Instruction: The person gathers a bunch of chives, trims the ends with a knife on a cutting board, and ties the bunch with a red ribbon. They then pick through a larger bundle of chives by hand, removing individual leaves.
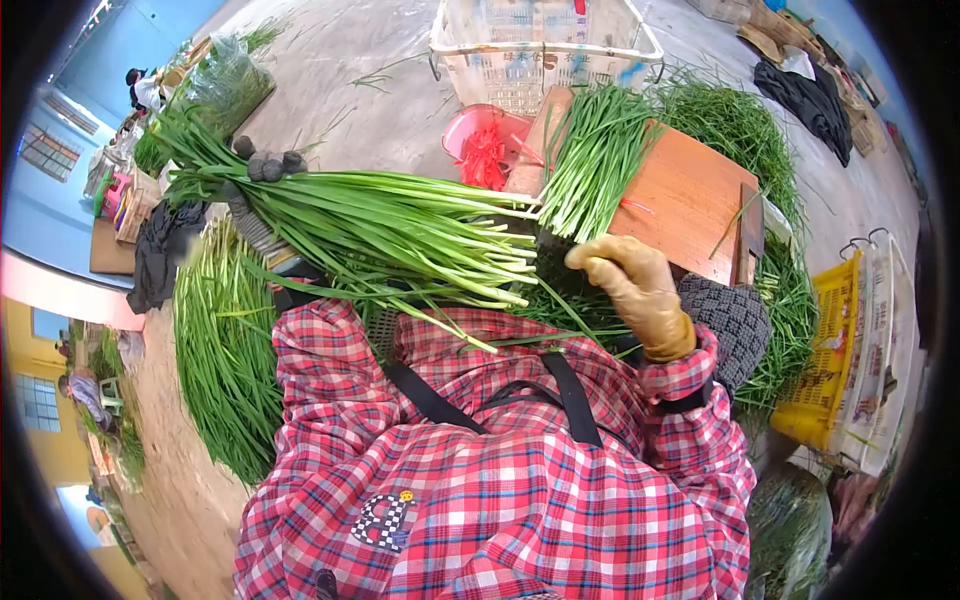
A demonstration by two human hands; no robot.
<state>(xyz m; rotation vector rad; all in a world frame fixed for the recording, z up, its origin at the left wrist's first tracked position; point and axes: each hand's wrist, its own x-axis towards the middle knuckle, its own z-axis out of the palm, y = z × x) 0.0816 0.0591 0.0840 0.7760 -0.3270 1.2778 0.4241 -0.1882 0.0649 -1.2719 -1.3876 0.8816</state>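
My left hand (268,168), in a dark glove, is closed round a large bunch of long green stalks (400,225), whose pale cut ends point right. Part of that hand is hidden under the leaves. My right hand (635,290), in a tan rubber glove, is raised just right of the stalk ends, fingers curled with the thumb near the fingertips; whether anything is between them is too small to tell. Another bunch of green stalks (600,160) lies on a wooden board (690,200) beyond my right hand. Left of the board, red ties (483,158) sit in a pink basin (462,122).
A white crate (545,48) stands beyond the board. Heaps of greens lie at the left (225,350) and right (735,130). A yellow crate (822,350) is at the far right. A person (88,395) is in the left background.
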